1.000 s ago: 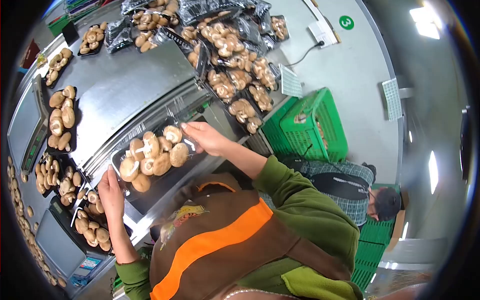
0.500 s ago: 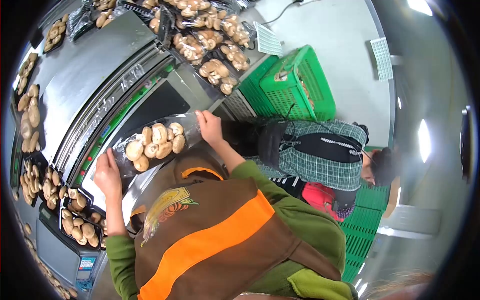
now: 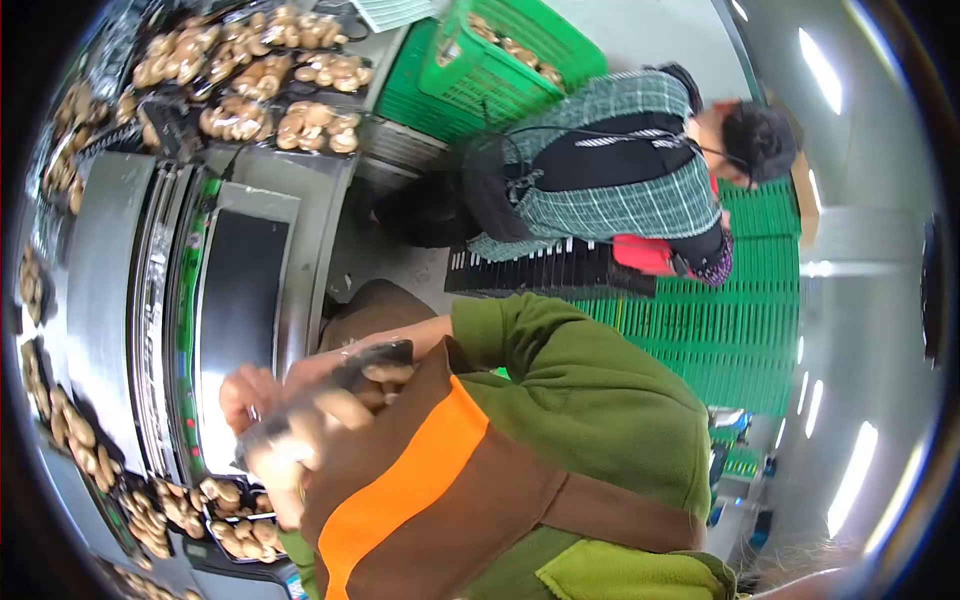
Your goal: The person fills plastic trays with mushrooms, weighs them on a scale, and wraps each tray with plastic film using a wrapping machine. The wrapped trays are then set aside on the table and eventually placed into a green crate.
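A black tray of brown-capped mushrooms (image 3: 330,415) in clear film is tilted close against my brown apron, smeared by motion. My left hand (image 3: 288,498) grips its lower end from beneath, with most of the fingers hidden behind the tray. My right arm reaches across above the tray. At the tray's left side, my right hand (image 3: 252,395) is curled, fingers closed at the edge of the plastic film; blur hides the exact hold. Just beyond my hands lies the wrapping machine's dark plate (image 3: 240,285).
Wrapped mushroom trays (image 3: 265,75) crowd the far end of the metal table, and more line its left side. A green crate (image 3: 515,65) holds mushrooms. A co-worker (image 3: 600,170) in a checked garment is close on my right, beside stacked green crates (image 3: 740,340).
The mushroom tray has gone from level, held at both ends over the machine, to tilted against my apron. My right hand has crossed to the left. The view has turned.
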Motion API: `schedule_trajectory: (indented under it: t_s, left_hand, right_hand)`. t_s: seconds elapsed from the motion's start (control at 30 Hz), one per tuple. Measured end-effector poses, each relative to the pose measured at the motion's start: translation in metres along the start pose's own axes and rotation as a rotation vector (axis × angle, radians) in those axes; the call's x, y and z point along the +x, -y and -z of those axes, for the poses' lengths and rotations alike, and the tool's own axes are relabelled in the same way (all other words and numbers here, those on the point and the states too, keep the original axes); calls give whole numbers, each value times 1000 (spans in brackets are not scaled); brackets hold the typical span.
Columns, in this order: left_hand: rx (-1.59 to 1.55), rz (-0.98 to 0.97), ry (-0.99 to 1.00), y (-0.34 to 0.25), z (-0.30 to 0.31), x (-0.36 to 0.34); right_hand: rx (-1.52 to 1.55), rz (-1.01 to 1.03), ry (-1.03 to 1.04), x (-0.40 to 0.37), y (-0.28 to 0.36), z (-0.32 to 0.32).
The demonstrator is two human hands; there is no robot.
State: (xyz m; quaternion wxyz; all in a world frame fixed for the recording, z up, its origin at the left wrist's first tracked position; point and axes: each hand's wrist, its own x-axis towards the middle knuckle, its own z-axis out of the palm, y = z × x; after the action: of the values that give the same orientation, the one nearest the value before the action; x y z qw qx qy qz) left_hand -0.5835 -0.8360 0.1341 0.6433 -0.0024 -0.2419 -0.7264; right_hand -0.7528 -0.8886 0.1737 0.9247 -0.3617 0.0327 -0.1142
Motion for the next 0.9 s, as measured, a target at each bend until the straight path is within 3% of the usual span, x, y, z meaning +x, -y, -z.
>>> schedule_trajectory:
  t_s: [0.03,0.1,0.17,0.2,0.23,0.27,0.3,0.37,0.43,0.47,0.5,0.53,0.57,0.6,0.63,0.67,0.7,0.77,0.83,0.9]
  left_hand:
    - [197,-75,172,-3,2,7]
    - [521,-104,-460,11,-76,16]
    - [474,38,-479,11,-85,14]
    - [439,106,-495,9,-87,12]
    - [374,179,-530,9,-85,7]
    - [339,244,-569,8,-81,7]
    - [309,300,-615,7,-78,6]
    - [283,397,-696,9,-68,12]
    - [304,480,-760,13,-64,17]
    - [342,531,-785,13,-63,24]
    - [401,556,-795,10,-64,25]
    - [472,584,-797,6,-66,23]
    - [536,584,-798,4,-65,20]
    - [635,542,-777,2,-65,13]
    - [640,521,-791,-3,-64,7]
    - [814,407,-772,-6,-64,0]
    - [981,291,-756,-12,-60,-5]
    - [1350,124,-865,-29,-60,-8]
    - [1569,-52,-875,-61,-62,-7]
    - [1670,-242,-1042,-88,-55,-11]
  right_hand:
    - [-81,-52,27,-3,-1,2]
    - [-386,-133,-78,-22,2,22]
    - [-645,-280,-464,-41,6,57]
    - [-393,-204,-632,-42,53,32]
    - [-167,-65,-616,-48,86,6]
    - [-138,29,-487,-55,95,0]
    - [-521,93,-277,-56,104,-4]
    - [-678,2,-340,-54,108,-27]
    - [-660,-151,-596,-51,84,12]
    - [-411,-184,-685,-45,78,36]
    - [-481,-116,-755,-41,87,52]
    - [-222,-16,-826,-35,89,74]
    - [-226,154,-838,-26,106,90]
    - [-193,224,-990,-18,130,107]
    - [-116,452,-1070,-3,155,117]
    - [36,462,-1023,3,179,135]
    - [179,376,-831,4,199,156]
    - [240,469,-862,52,217,148]
    - [93,229,-748,109,191,150]
    - [-186,18,-600,173,163,130]
